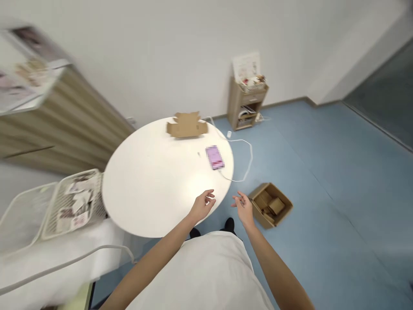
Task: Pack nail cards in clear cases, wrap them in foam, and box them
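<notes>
At the far left a white wire basket (75,202) holding printed packets sits on a white-covered surface, just beside the rim of the round white bench (145,185); the view there is blurred, so the packets cannot be read. On the far side of the bench lies a flat brown cardboard blank (186,125), its flaps partly raised, well apart from both hands. To its right, nearer the person, a phone (214,157) lies face up close to the bench's right rim; its screen is lit pinkish and unreadable. The left hand (203,204) hangs over the near right edge of the bench, below the phone in the picture and near it but not touching it; its fingers are loosely curled, about half open, and it grips nothing. Whether it rests on the surface cannot be told. The right hand (243,206) is off the bench, above the blue floor (322,172); its fingers are spread and relaxed, and it is empty too. Just to its right an open brown carton (271,204) with smaller cardboard pieces inside stands on the floor, near that hand yet apart from it. A white cable (250,155) runs from the phone over the rim and loops towards a small wooden cabinet (247,103) against the wall.
</notes>
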`<state>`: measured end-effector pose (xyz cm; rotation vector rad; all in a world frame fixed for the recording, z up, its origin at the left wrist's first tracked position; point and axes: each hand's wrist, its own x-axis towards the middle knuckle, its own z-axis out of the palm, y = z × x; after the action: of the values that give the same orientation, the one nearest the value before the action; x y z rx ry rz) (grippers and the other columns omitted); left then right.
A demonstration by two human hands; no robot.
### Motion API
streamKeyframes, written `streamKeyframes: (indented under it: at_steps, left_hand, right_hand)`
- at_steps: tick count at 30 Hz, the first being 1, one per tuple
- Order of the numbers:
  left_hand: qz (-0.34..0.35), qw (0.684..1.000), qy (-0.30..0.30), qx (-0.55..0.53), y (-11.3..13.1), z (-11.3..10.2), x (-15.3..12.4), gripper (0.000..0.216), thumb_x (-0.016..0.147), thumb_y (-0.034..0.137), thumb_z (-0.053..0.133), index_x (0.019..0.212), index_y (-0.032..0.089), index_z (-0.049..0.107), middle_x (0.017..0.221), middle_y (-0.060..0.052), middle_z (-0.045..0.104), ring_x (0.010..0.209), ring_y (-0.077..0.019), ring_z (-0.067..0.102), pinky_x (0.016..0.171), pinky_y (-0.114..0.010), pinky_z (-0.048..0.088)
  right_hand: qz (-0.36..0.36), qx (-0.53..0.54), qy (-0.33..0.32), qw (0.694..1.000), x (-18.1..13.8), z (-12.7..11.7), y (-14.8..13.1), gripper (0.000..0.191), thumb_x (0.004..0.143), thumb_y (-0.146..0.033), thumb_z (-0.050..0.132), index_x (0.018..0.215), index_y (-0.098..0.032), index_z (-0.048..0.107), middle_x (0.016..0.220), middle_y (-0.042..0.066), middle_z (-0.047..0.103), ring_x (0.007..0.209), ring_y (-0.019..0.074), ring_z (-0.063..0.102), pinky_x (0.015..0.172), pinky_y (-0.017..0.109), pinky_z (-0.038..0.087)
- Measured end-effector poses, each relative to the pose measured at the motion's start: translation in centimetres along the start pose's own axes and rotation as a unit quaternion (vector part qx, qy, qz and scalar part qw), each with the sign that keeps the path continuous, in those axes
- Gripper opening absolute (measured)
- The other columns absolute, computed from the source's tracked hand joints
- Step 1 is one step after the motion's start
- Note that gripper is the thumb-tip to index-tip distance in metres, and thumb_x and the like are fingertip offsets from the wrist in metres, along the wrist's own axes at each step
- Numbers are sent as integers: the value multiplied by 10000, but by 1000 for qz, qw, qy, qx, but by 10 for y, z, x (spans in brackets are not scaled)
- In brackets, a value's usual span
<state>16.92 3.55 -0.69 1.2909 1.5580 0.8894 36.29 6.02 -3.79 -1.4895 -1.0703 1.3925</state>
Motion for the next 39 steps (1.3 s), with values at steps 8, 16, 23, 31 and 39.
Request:
streamKeyframes:
  at_steps: [8,16,23,31,39]
  left_hand:
    - [-85,952,278,-100,-82,-123,-118,347,744,333,552,1055,179,544,922,-64,611,692,-113,574,687,-295,477]
    - [-147,852,475,-163,-124,-167,-193,298,728,369,556,948,168,574,810,-49,611,703,-139,585,689,-314,502]
    - [-164,843,499,-117,-119,-191,-197,319,750,409,531,962,178,592,811,-61,629,751,-168,599,692,-336,506]
    - [-220,856,468,9,-119,-250,-222,341,751,406,519,1019,210,595,878,-70,638,742,-177,584,595,-293,480]
    - [-248,824,494,123,-161,-335,-221,302,742,348,527,1005,209,578,917,-58,628,738,-183,597,639,-307,471]
  right_hand:
    - [11,-109,-218,970,-19,146,1,547,684,-453,559,1162,-205,460,977,81,630,646,182,650,696,352,474]
    - [12,-216,-461,860,-47,251,-1,408,674,-383,583,1036,-197,560,903,56,634,732,181,623,734,371,467]
    - [39,-207,-545,811,-48,308,-11,340,665,-362,602,968,-208,604,872,45,642,754,181,611,722,363,470]
    - [50,-210,-589,779,-60,363,-8,318,684,-363,583,960,-208,608,895,39,629,761,160,600,746,357,463]
    - [-56,-270,-571,774,-64,429,-13,324,679,-306,587,1000,-255,593,936,18,630,702,143,586,708,341,465]
